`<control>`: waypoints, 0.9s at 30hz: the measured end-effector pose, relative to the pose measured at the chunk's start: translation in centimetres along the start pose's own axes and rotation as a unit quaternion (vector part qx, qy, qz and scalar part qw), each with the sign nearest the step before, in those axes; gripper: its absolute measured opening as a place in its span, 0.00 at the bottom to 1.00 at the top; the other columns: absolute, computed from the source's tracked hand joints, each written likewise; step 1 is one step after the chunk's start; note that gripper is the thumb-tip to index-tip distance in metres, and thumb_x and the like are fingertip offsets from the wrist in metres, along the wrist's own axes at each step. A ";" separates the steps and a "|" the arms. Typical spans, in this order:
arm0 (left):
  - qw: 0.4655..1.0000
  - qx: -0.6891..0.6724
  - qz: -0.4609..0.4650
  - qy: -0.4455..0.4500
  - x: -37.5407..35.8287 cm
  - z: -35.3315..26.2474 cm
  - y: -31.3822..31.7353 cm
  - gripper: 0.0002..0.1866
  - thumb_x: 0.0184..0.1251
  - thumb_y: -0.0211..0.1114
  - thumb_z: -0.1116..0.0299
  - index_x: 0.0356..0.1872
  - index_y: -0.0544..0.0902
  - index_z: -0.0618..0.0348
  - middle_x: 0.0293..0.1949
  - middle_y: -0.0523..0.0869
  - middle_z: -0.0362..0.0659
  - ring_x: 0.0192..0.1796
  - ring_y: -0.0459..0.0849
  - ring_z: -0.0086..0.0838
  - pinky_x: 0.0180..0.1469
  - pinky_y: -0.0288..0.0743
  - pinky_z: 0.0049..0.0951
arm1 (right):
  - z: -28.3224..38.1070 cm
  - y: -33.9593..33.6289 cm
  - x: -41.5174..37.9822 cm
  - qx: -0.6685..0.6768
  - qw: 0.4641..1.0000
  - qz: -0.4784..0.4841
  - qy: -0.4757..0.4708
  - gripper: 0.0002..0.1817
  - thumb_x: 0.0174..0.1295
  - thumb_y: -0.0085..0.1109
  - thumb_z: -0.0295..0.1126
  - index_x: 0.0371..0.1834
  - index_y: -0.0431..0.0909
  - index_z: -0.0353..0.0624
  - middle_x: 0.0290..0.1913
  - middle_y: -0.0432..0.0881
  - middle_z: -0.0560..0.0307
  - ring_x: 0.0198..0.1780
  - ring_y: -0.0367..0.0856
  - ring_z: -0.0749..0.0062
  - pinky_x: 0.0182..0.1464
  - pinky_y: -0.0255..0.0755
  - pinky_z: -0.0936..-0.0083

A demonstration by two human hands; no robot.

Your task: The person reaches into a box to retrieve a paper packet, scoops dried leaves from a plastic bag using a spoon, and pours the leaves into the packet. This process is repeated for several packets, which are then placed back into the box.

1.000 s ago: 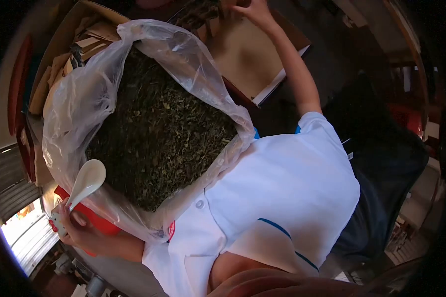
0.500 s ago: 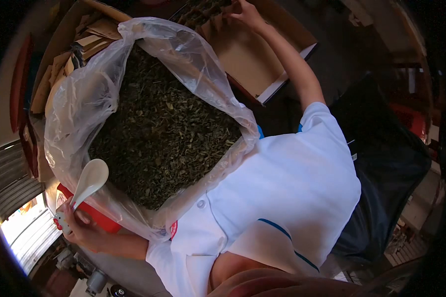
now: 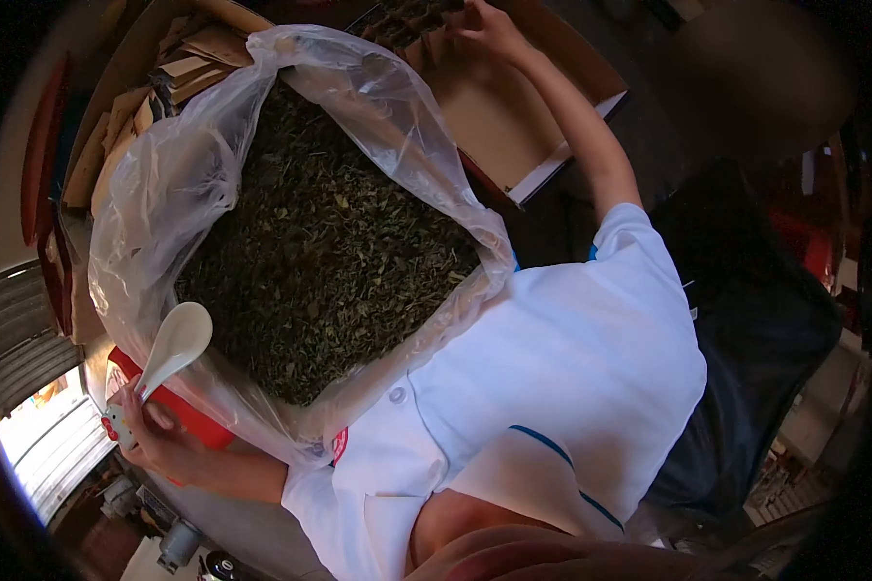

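A white spoon (image 3: pixel 181 339) with a red-and-white figure on its handle end is held in my left hand (image 3: pixel 155 436), its bowl up by the near left edge of a clear plastic bag (image 3: pixel 155 213). Dry dark green leaves (image 3: pixel 329 252) fill the open bag. At the top, my right hand (image 3: pixel 482 31) reaches over a cardboard tray (image 3: pixel 494 121), its fingers bent near brown cardboard pieces (image 3: pixel 426 48). Whether those fingers hold a piece is too small to tell.
Folded cardboard pieces (image 3: pixel 199 58) stand in a box at the upper left. Something red (image 3: pixel 189 414) lies under the bag beside my left forearm. A black covered object (image 3: pixel 746 358) is at the right, and a slatted shutter (image 3: pixel 29 339) at the far left.
The view has shifted slightly, so the bag and tray appear a little to the right. Both hands keep nearly the same places, and the spoon is still held.
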State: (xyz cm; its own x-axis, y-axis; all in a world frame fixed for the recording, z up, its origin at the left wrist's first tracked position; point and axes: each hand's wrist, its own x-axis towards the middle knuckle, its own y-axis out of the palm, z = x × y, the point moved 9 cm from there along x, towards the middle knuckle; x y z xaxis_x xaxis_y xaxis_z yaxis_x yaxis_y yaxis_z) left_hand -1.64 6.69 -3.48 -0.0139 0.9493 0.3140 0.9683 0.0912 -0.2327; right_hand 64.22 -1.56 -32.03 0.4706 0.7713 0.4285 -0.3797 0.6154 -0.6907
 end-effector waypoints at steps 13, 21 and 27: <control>1.000 -0.005 0.002 0.000 -0.2 0.1 -0.2 0.13 0.66 0.62 0.71 0.39 0.83 0.76 0.17 0.77 0.40 0.13 0.61 0.13 0.14 0.49 0.15 | 0.9 -0.4 -0.4 0.013 0.999 0.040 -0.007 0.32 0.49 0.74 0.33 0.57 0.72 0.36 0.52 0.79 0.43 0.55 0.78 0.53 0.56 0.72 0.63; 0.999 -0.005 -0.005 -0.044 -0.5 0.2 0.1 0.09 0.66 0.62 0.71 0.38 0.83 0.68 0.18 0.74 0.36 0.15 0.63 0.14 0.16 0.52 0.15 | 1.8 -4.6 -0.5 0.096 0.995 -0.026 0.012 0.30 0.62 0.66 0.45 0.63 0.70 0.44 0.52 0.79 0.51 0.50 0.82 0.66 0.52 0.76 0.68; 0.995 0.016 0.079 -0.064 -0.7 0.1 5.4 0.09 0.66 0.64 0.70 0.34 0.83 0.68 0.15 0.74 0.34 0.15 0.67 0.14 0.18 0.56 0.16 | 14.9 -12.3 5.5 0.223 0.943 -0.158 -0.191 0.20 0.68 0.59 0.41 0.57 0.73 0.41 0.43 0.81 0.55 0.48 0.81 0.73 0.48 0.76 0.75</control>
State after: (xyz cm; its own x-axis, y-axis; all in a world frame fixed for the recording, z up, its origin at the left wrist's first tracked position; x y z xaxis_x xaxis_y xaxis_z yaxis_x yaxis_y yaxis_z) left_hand 3.52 6.59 -5.06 0.1039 0.9831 0.1509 0.9522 -0.0545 -0.3005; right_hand 59.55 -2.49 -12.51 0.3277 0.4886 0.8086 -0.6062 0.7652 -0.2167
